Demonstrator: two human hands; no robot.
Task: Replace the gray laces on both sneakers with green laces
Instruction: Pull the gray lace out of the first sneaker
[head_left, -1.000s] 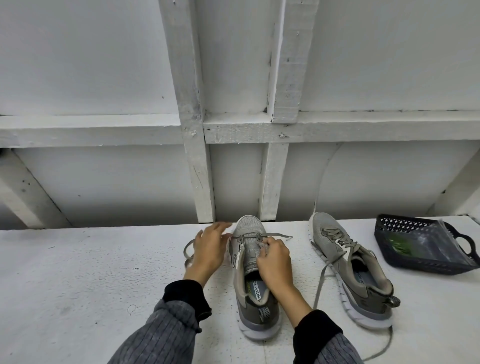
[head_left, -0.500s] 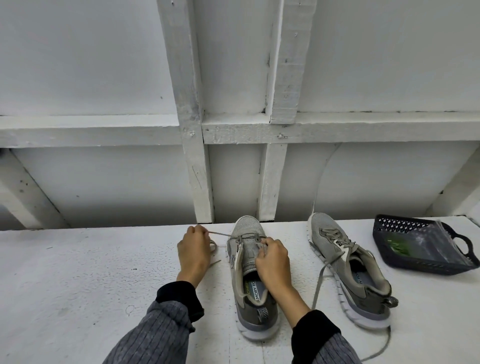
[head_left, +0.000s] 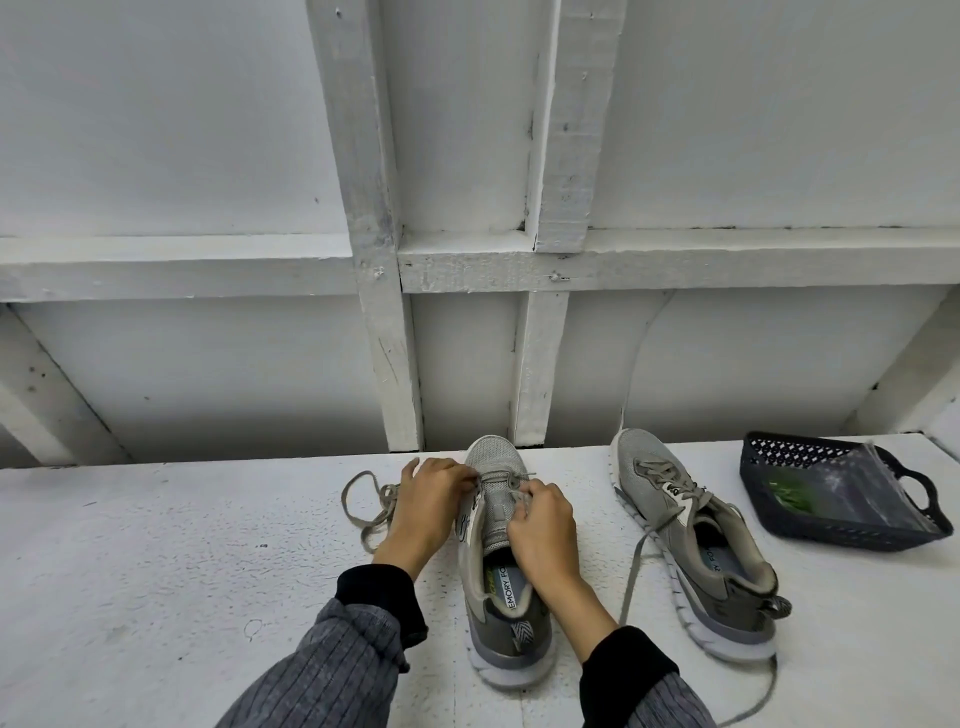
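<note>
Near sneaker (head_left: 498, 545) lies toe toward the desk's (head_left: 156, 571) far edge. Both grips pinch its gray lace (head_left: 363, 512) at the toe-end eyelets: left hand (head_left: 431, 499), right hand (head_left: 543, 525). Freed lace trails left.

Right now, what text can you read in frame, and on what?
"EMORY FO": insole of the near sneaker between the hands; the first letter is cut off by the collar.
Small yellow-green logo above it on the same insole: too blurred to read.
"FO": insole of the right-hand sneaker, the rest hidden.
Side logo on the near sneaker: partly covered by the left hand, unreadable.
Bag in the basket: no legible text.
</note>
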